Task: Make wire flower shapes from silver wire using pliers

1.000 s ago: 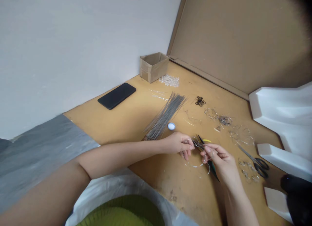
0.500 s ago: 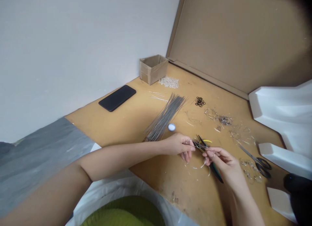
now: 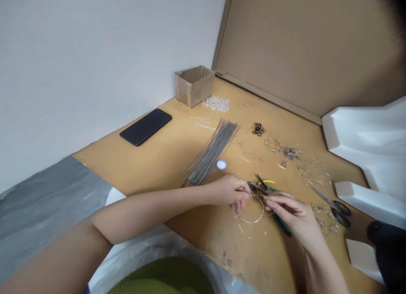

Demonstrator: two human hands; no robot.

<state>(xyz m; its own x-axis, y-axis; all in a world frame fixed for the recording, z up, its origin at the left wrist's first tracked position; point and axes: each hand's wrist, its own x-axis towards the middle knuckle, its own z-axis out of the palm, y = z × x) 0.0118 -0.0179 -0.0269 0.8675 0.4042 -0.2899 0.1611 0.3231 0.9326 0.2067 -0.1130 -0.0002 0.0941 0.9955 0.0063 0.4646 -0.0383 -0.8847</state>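
Note:
Between the fingers of my left hand [image 3: 234,192] a thin silver wire is pinched, bent into a loop [image 3: 253,221] that hangs below the fingertips. My right hand [image 3: 290,209] also pinches a thin part of the wire, just right of the left fingertips. Smaller wire curves show near both hands, partly hidden by the fingers. Under and behind the hands lie pliers [image 3: 281,224] with dark green and yellow handles, on the tan table [image 3: 203,226]. A bundle of straight grey wires [image 3: 212,150] and a small round white-and-blue disc [image 3: 221,164] lie beyond my left hand.
A cardboard box [image 3: 195,88] stands by the wall beside a pile of small clear pieces [image 3: 217,103]. A black phone [image 3: 146,127] lies at left. Black rings [image 3: 259,129], tangled wire pieces [image 3: 291,153] and scissors [image 3: 340,212] lie toward the right, near white foam [image 3: 364,137].
My hands have drawn slightly apart, and the wire loop between them now shows rounder and fuller. The view has shifted slightly.

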